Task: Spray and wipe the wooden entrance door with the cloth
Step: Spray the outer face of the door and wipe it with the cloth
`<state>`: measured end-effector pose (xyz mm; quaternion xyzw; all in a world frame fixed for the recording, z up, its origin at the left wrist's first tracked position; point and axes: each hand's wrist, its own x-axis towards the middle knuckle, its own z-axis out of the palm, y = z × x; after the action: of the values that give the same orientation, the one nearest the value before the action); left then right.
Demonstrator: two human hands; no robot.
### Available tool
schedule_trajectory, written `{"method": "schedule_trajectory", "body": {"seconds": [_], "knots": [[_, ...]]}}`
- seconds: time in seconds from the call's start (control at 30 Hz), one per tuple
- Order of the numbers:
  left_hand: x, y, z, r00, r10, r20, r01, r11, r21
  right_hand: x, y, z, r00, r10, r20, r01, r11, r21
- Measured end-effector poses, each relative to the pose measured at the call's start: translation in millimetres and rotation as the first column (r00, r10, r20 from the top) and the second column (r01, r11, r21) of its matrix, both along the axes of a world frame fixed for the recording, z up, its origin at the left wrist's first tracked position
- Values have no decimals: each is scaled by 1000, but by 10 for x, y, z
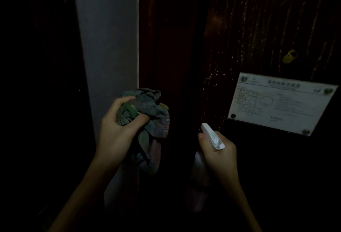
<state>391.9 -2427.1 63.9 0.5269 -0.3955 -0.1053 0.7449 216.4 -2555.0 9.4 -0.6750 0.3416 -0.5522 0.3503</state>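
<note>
**While I'm Standing Close Up**

While the wooden entrance door (239, 28) is glinting with streaks at one o'clock, my left hand (118, 130) is clutching the bunched cloth (147, 106) at eight o'clock, and my right hand (221, 152) is gripping the white spray bottle (212, 135) at five o'clock.

Head view looks forward and down, close to the door (239, 28).

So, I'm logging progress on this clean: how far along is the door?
Sprayed, it seems: pale streaks run down the door above the plaque. In hand: the right hand grips the spray bottle, the left hand holds the bunched cloth by the door's left edge; contact is unclear. Left: wiping those streaks, which look undisturbed.
</note>
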Motion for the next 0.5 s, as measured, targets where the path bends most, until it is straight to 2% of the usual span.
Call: {"method": "schedule_trajectory", "body": {"seconds": [0.17,0.3,0.5], "knots": [[-7,-10,28,1000,-6,-8,6,1000,2,20,35,72,999,15,33,-14,1000,-28],[34,31,80,1000,-17,14,17,1000,-20,12,19,74,996,70,57,-70,998,4],[116,20,231,998,-49,42,50,998,-41,5,106,138,995,65,80,-66,998,16]]}}
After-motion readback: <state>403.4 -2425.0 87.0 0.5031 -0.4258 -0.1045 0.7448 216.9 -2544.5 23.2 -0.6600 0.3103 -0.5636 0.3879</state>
